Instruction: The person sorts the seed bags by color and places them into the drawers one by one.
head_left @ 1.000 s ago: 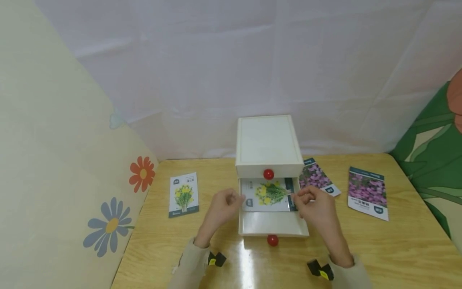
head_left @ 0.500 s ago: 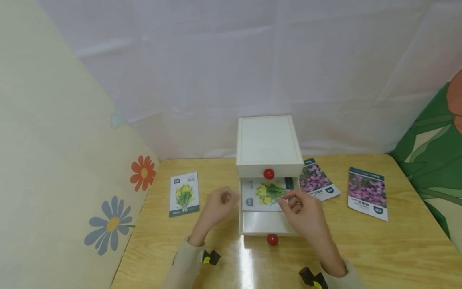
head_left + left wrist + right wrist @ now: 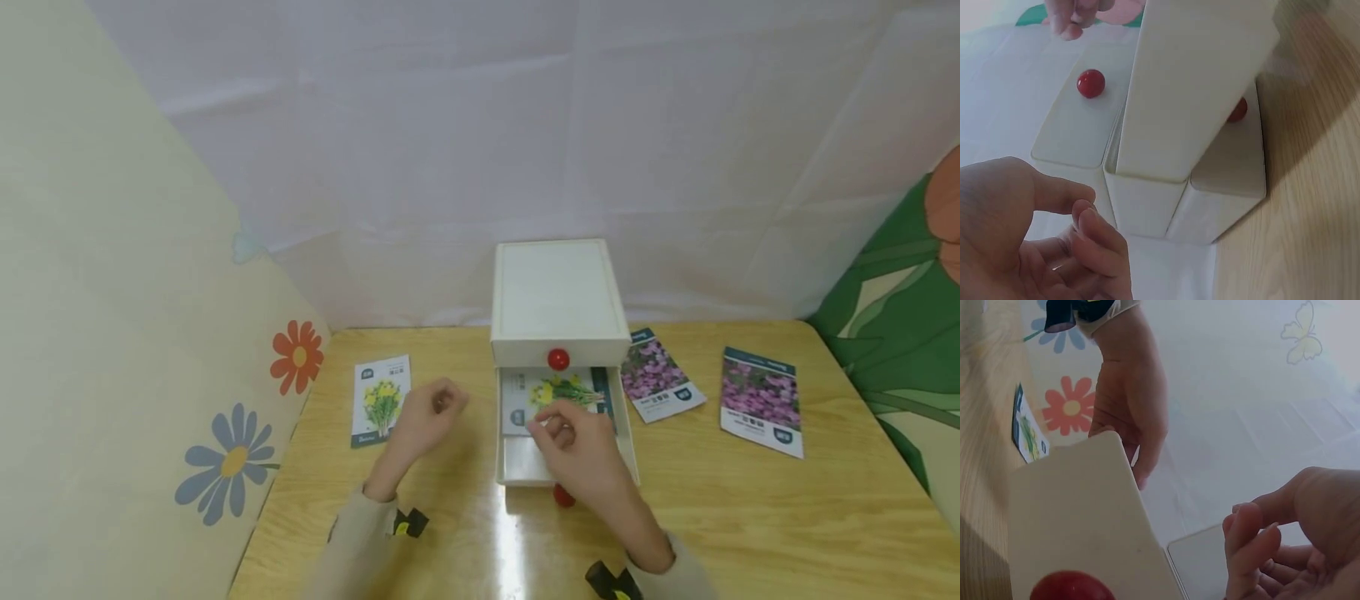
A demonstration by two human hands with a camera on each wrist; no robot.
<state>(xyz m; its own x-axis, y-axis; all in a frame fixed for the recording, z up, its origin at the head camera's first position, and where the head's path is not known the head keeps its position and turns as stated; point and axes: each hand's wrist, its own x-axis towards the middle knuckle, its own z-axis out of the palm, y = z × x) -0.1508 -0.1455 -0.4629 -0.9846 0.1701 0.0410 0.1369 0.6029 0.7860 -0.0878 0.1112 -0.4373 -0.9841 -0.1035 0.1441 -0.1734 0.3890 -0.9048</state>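
A white cabinet [image 3: 558, 287] stands on the table, its middle drawer [image 3: 525, 465] pulled out. Inside that drawer a seed packet with yellow flowers [image 3: 562, 390] lies flat and sideways. My right hand [image 3: 588, 458] hovers over the drawer's front, hiding part of the packet; its fingers are loosely curled around nothing. Left of the drawer, my left hand [image 3: 423, 425] is in the air with thumb and forefinger close together, holding nothing. It overlaps the edge of another yellow-flower seed packet [image 3: 378, 396] on the table. In the left wrist view, red knobs mark the top drawer [image 3: 1079, 119] and bottom drawer [image 3: 1235, 156], both pushed in.
Two seed packets with purple flowers lie right of the cabinet: one packet [image 3: 660, 379] beside it, another packet [image 3: 761, 404] farther right. White cloth [image 3: 420, 167] hangs behind the wooden table [image 3: 750, 525]. A flower-painted panel [image 3: 150, 292] borders the left side.
My hands have left the packet in the drawer. The left hand moved left toward the packet on the table; the right hand moved left and nearer across the drawer. The drawer has stayed out.
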